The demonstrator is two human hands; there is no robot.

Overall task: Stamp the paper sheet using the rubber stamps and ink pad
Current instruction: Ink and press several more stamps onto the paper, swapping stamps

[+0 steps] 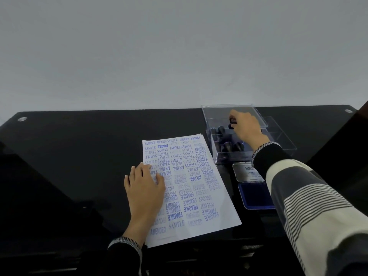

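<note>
A white paper sheet (pixel 201 188), covered in blue stamped words, lies on the black table. My left hand (pixel 144 186) rests flat on its left edge. My right hand (pixel 246 126) reaches over a clear plastic box (pixel 223 156) at the paper's far right and grips a dark rubber stamp (pixel 232 123) in its fingers. Several more dark stamps (pixel 233 146) stand inside the box. An open ink pad with a blue pad (pixel 253 195) and its lid (pixel 246 172) sits just right of the paper, partly hidden by my right sleeve.
The black glass table (pixel 89 148) runs back to a pale wall. A second clear compartment box (pixel 278 134) stands behind my right wrist. A dark chair edge (pixel 338 144) rises at the right.
</note>
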